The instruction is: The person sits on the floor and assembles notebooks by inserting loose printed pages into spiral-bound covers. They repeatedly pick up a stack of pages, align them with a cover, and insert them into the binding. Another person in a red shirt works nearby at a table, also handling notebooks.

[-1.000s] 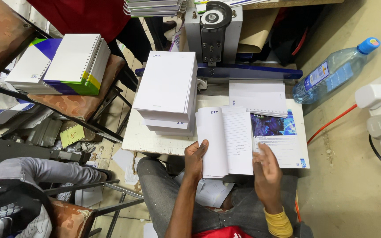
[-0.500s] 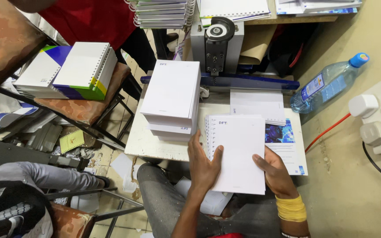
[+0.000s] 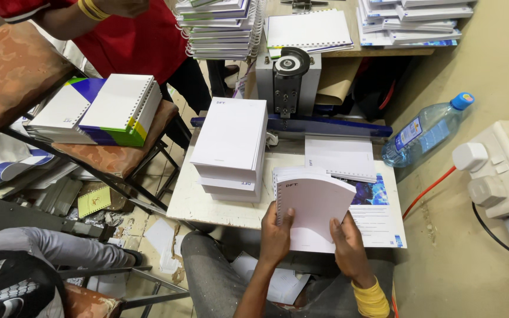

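Both hands grip one sheaf of punched white pages (image 3: pixel 313 206), held just above the near edge of the small white tabletop (image 3: pixel 207 206), at about 6 o'clock in the head view. The left hand (image 3: pixel 277 235) is closed on the sheaf's lower left corner, thumb on top beside the row of punched holes. The right hand (image 3: pixel 349 244) is closed on the lower right corner, thumb on the top page, a yellow cuff at the wrist. The sheaf bows upward along its top edge, and the top page carries a small dark mark near its upper left.

At 9 o'clock from the sheaf, just beside it, a tall stack of white pages (image 3: pixel 231 147) stands on the tabletop. Under the sheaf at 3 o'clock lies a blue printed cover sheet (image 3: pixel 378 209). At 12 o'clock sits a grey punching machine (image 3: pixel 287 82) with a blue base bar, white sheets lying in front of it. At 2 o'clock a clear plastic bottle with a blue cap (image 3: pixel 428 129) lies on the floor. Far off at 10 o'clock, spiral-bound notebooks (image 3: pixel 107 112) rest on a worn brown chair seat, beside a person in a red shirt (image 3: pixel 142 35)
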